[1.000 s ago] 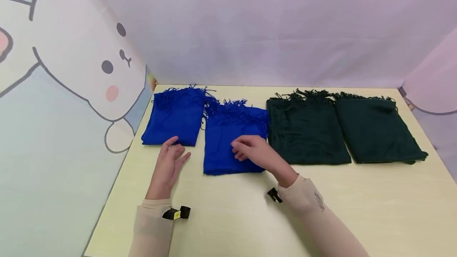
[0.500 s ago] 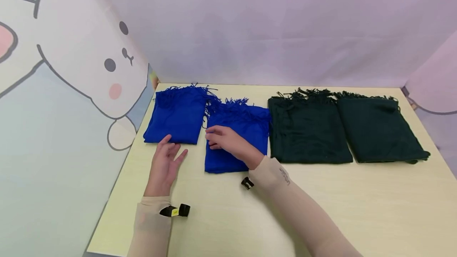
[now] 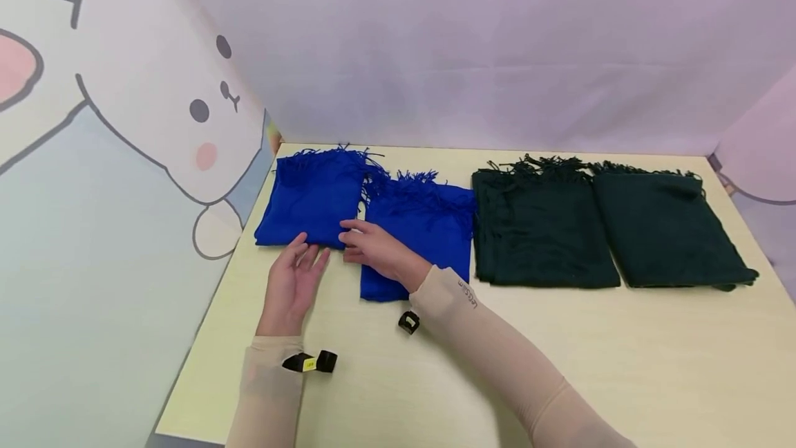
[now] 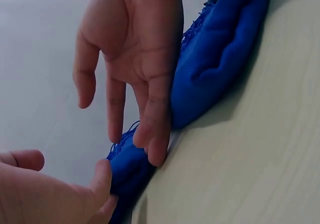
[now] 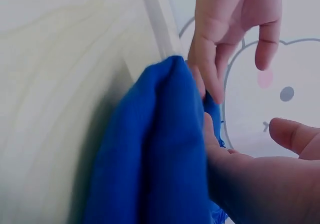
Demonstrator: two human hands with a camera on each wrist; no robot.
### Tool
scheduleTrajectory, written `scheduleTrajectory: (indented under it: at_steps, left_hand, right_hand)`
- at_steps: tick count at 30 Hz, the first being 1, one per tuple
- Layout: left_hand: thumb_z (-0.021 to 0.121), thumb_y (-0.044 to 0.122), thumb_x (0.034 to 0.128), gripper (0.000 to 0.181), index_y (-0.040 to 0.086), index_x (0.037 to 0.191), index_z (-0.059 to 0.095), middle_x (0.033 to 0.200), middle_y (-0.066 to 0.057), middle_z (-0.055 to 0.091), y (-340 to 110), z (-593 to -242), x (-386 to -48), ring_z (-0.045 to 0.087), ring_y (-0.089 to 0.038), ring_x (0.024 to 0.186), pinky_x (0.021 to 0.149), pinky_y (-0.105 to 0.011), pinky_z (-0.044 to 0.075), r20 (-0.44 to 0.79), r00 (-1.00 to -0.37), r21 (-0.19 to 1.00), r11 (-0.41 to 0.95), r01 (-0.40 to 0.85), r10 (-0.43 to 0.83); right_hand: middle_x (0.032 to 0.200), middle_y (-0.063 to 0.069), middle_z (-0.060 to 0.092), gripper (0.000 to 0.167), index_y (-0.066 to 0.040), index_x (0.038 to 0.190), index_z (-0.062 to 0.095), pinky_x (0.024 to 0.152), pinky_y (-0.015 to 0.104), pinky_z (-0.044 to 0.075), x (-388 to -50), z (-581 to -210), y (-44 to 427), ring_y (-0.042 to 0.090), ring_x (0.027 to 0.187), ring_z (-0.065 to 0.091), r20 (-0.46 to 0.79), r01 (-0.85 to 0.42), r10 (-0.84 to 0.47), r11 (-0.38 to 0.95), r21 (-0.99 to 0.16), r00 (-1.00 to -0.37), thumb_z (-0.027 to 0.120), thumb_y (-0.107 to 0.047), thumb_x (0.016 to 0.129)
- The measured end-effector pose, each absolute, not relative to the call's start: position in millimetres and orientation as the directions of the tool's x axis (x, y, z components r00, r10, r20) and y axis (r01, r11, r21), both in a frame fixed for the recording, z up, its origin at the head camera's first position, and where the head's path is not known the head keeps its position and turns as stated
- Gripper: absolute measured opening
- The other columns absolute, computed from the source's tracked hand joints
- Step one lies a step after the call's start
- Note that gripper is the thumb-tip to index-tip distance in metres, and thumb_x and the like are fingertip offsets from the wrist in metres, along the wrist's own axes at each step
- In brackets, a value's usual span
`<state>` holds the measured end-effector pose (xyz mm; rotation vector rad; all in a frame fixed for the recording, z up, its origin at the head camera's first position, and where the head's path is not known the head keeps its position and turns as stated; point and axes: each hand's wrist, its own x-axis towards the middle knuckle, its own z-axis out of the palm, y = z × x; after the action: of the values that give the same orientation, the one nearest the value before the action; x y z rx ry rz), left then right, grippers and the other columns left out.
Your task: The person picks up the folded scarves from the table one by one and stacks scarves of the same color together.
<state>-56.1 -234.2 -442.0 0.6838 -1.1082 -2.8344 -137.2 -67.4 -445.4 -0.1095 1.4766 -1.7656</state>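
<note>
Two folded blue fringed scarves lie side by side on the table. My left hand is palm up at the front edge of the left blue scarf, fingers loosely spread. Reaching across the right blue scarf, my right hand has its fingertips by the left scarf's front right corner. In the left wrist view, the right hand hangs fingers down with nothing gripped. The right wrist view has the right scarf's thick folded edge close up, below the left hand. Whether the fingertips touch the cloth, I cannot tell.
Two folded dark green fringed scarves, one beside the right blue scarf and one further right, lie on the pale table. A wall with a cartoon print bounds the left side, and a plain pale backdrop the back.
My right hand has moved left, from above the right blue scarf to the left scarf's front right corner. The left hand has stayed at the left scarf's front edge. The scarves lie as before.
</note>
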Motion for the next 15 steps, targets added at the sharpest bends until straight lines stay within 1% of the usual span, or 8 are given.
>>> scheduleTrajectory:
  at_steps: [5, 9, 11, 15]
  left_hand:
    - [0.036, 0.005, 0.1048, 0.058, 0.008, 0.158, 0.014, 0.163, -0.010, 0.001, -235, -441, -55, 0.022, -0.021, 0.149, 0.112, -0.034, 0.039, -0.399, -0.897, 0.635, -0.763, -0.119, -0.192]
    - [0.036, 0.005, 0.1045, 0.059, 0.009, 0.158, 0.014, 0.161, -0.010, 0.002, -236, -442, -54, 0.024, -0.021, 0.147, 0.113, -0.035, 0.039, -0.400, -0.894, 0.628, -0.771, -0.109, -0.200]
    - [0.036, 0.004, 0.1043, 0.058, 0.010, 0.158, 0.014, 0.160, -0.011, 0.005, -235, -444, -55, 0.026, -0.022, 0.146, 0.113, -0.035, 0.038, -0.403, -0.892, 0.618, -0.779, -0.103, -0.202]
    - [0.033, 0.005, 0.1051, 0.054, 0.009, 0.155, 0.012, 0.161, -0.015, 0.009, -237, -448, -57, 0.024, -0.025, 0.148, 0.115, -0.036, 0.035, -0.420, -0.889, 0.575, -0.812, -0.103, -0.184]
  right_hand:
    - [0.155, 0.015, 0.034, 0.050, -0.011, 0.152, 0.041, 0.110, 0.045, 0.041, -135, -449, -77, 0.038, 0.134, 0.046, -0.440, 0.582, -0.610, -0.043, -0.812, -0.659, 0.053, -0.016, 0.104]
    - [0.148, 0.018, 0.041, 0.046, -0.009, 0.149, 0.045, 0.110, 0.046, 0.042, -134, -453, -83, 0.041, 0.128, 0.050, -0.439, 0.609, -0.612, -0.089, -0.788, -0.658, 0.052, -0.013, 0.104]
    - [0.143, 0.020, 0.046, 0.044, -0.009, 0.147, 0.047, 0.108, 0.046, 0.043, -136, -455, -85, 0.039, 0.123, 0.053, -0.438, 0.613, -0.604, -0.107, -0.783, -0.665, 0.051, -0.013, 0.104]
    - [0.145, 0.019, 0.046, 0.040, -0.006, 0.143, 0.052, 0.108, 0.042, 0.044, -141, -456, -91, 0.032, 0.122, 0.055, -0.449, 0.625, -0.573, -0.147, -0.766, -0.685, 0.050, -0.008, 0.103]
